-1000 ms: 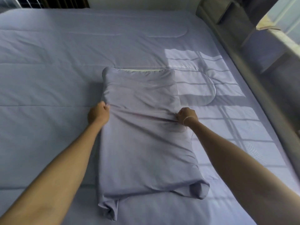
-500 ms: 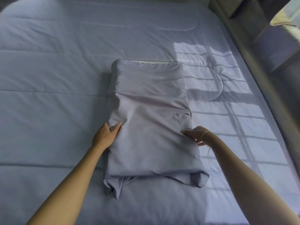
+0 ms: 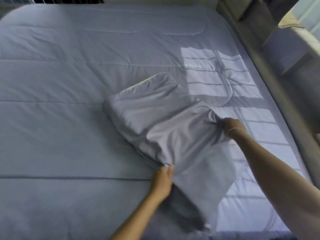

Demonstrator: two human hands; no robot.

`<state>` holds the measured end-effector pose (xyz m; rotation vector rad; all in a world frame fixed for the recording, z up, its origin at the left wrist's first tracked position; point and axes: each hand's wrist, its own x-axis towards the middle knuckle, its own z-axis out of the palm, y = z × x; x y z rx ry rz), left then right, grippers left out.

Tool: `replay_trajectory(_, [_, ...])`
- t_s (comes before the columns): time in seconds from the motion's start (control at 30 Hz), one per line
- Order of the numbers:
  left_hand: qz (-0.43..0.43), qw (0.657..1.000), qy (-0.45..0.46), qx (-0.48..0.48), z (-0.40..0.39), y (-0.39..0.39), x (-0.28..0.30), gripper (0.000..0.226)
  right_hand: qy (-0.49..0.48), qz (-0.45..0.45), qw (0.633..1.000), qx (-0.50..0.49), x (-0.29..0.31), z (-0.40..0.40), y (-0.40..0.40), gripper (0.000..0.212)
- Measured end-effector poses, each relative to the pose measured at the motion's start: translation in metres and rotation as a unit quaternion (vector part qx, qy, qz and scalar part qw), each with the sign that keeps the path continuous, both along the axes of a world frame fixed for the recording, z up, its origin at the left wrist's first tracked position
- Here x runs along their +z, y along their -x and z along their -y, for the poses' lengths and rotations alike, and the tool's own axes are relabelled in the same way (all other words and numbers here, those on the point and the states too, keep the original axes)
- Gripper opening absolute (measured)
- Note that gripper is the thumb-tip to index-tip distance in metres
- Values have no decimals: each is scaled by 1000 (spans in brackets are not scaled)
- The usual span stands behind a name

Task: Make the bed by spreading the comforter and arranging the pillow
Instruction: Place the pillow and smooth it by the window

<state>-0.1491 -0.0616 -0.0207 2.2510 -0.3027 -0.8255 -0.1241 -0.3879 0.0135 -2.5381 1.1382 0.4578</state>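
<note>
Both grips are closed on cloth: the right hand (image 3: 232,127) bunches the pillowcase at the pillow's (image 3: 155,108) right edge, where gathered folds radiate from the curled fingers, and the left hand (image 3: 162,179) pinches the near left edge of the same case between fingertips (image 3: 168,169) and thumb. Motion blur softens the left hand, so its exact finger placement cannot be read. The pillow lies diagonally on the comforter (image 3: 69,84), near the middle of the bed and toward its right side, its far corner showing a pale strip of inner filling or lining. Loose excess case (image 3: 199,191) trails toward the viewer, limp and unfilled. The comforter lies spread flat over the bed, with quilted seams running across it and window light falling on its right part, beside the padded bed frame (image 3: 270,87). Judged from its drape, the pillow is light and soft, and its smooth case probably slides over the filling; a grip on fabric alone would likely shift the cover, not the body. Holding through the case into the filled corners appears the surer purchase for turning it square.
</note>
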Motion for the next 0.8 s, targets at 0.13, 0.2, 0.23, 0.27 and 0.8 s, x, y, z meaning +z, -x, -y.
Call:
replay_trajectory(0.13, [-147,971,51,-181,38,47,27,34,-31,97,993,-59,12,22,12,49])
replay_trajectory(0.2, [-156,961,79,-214,36,18,35,31,-11,78,996,-37,9,26,30,69])
replay_trajectory(0.23, [-159,968,96,-168,30,-9,38,23,6,61,997,-39,6,27,43,73])
replay_trajectory(0.27, [-128,982,105,-96,22,-41,39,17,17,47,998,-49,-2,28,58,74])
replay_trajectory(0.8, [123,969,-200,72,-79,-175,-17,62,-4,123,937,-328,-47,16,120,60])
